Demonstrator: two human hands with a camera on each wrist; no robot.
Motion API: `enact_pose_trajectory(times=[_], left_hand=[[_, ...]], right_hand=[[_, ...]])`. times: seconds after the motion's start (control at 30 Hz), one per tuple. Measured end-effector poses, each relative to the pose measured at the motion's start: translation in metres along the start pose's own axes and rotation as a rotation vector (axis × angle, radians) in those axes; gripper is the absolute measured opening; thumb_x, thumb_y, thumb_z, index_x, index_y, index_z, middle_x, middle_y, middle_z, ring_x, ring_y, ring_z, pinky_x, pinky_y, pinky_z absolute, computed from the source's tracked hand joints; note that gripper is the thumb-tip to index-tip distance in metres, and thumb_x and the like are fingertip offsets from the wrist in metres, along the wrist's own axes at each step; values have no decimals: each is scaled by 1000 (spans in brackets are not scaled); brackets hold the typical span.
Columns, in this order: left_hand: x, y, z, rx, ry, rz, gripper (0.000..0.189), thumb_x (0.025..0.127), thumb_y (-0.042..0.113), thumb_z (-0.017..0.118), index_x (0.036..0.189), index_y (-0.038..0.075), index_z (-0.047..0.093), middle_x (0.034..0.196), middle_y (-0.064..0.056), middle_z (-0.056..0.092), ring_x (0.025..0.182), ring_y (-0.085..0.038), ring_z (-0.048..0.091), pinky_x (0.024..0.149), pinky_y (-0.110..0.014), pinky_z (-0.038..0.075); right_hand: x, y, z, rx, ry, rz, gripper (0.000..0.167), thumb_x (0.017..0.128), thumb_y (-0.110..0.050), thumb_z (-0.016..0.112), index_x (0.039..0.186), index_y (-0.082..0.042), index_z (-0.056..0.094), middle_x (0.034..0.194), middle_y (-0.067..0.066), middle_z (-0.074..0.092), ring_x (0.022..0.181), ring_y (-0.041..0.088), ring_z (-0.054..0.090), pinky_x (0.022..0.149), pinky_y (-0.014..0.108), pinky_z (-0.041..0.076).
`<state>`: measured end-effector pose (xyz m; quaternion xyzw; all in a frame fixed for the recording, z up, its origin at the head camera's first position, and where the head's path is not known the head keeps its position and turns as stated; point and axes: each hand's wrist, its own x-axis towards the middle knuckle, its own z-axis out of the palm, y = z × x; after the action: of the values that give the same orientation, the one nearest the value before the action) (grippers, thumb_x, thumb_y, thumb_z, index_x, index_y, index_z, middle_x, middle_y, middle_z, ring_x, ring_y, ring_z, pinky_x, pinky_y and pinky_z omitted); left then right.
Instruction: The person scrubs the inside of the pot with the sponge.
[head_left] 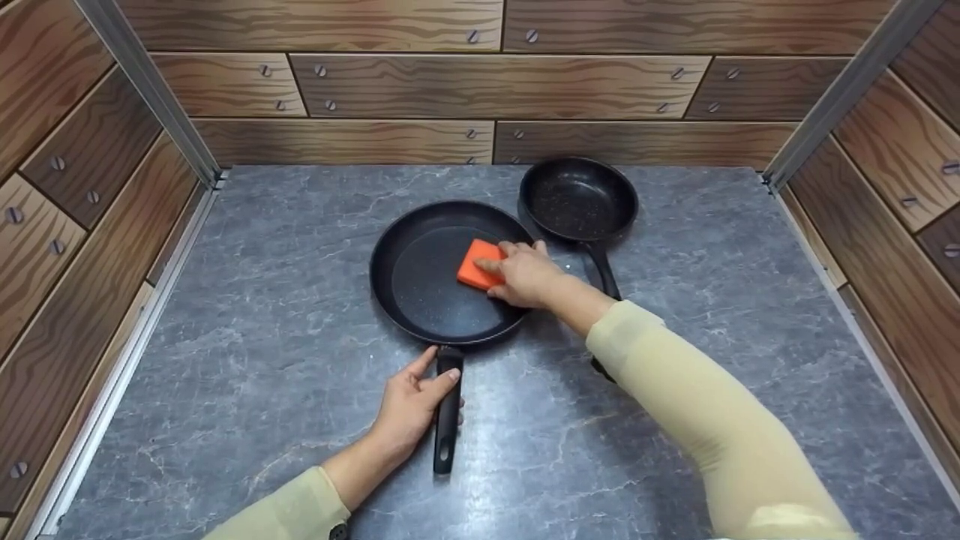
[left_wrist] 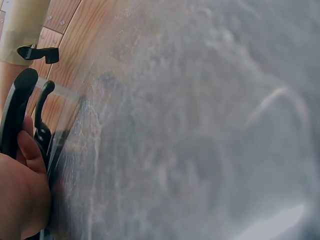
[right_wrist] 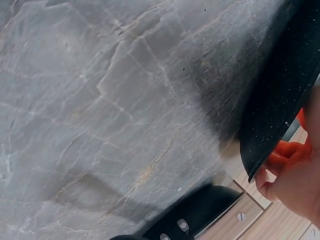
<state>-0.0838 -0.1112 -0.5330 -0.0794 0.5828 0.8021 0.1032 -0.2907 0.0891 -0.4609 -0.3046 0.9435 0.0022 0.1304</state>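
Note:
A large black frying pan (head_left: pixel 420 277) lies on the grey marbled table, its handle (head_left: pixel 448 420) pointing toward me. My left hand (head_left: pixel 409 409) grips that handle near the pan's rim, thumb on top; in the left wrist view the hand (left_wrist: pixel 25 195) shows at the left edge beside the handle (left_wrist: pixel 17 110). Inside the pan, my right hand (head_left: pixel 529 277) holds an orange sponge (head_left: pixel 474 266) against the right part of the base. From the right wrist view, the hand (right_wrist: pixel 295 180) reaches over the pan's rim, and most of the sponge is hidden.
A smaller black frying pan (head_left: pixel 579 201) stands behind and to the right, its handle (head_left: pixel 602 270) partly under my right forearm. Wood-patterned walls (head_left: pixel 495 86) with metal corner posts (head_left: pixel 150 90) enclose the grey table (head_left: pixel 262 300) at the back and sides.

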Motion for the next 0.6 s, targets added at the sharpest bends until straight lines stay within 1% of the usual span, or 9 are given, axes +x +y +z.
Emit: enact_pose_trajectory(times=[0.13, 0.2, 0.37, 0.6], left_hand=[[1, -1, 0, -3, 1, -2, 81, 101, 12, 72, 166, -4, 25, 75, -14, 73, 55, -20, 69, 55, -35, 62], [1, -1, 0, -5, 0, -1, 81, 102, 12, 72, 166, -4, 25, 76, -14, 73, 55, -20, 69, 55, -35, 62], [0, 0, 0, -8, -1, 1, 81, 102, 12, 72, 166, -4, 25, 76, -17, 73, 54, -22, 69, 55, -36, 62], [0, 1, 0, 7, -5, 5, 83, 102, 13, 72, 165, -6, 23, 76, -17, 73, 53, -21, 69, 56, -35, 63]], right_hand=[[-4, 0, -2, 14, -23, -2, 63, 106, -44, 64, 164, -31, 44, 166, 28, 34, 150, 47, 36, 122, 68, 23], [-6, 0, -2, 20, -32, -3, 63, 106, -44, 63, 164, -31, 43, 166, 28, 33, 151, 47, 35, 122, 69, 21], [-8, 0, -2, 30, -32, -4, 63, 106, -45, 65, 163, -32, 44, 165, 27, 36, 149, 46, 38, 119, 65, 26], [-14, -2, -3, 10, -7, -36, 63, 103, -47, 69, 161, -30, 50, 159, 27, 43, 140, 47, 46, 110, 61, 36]])
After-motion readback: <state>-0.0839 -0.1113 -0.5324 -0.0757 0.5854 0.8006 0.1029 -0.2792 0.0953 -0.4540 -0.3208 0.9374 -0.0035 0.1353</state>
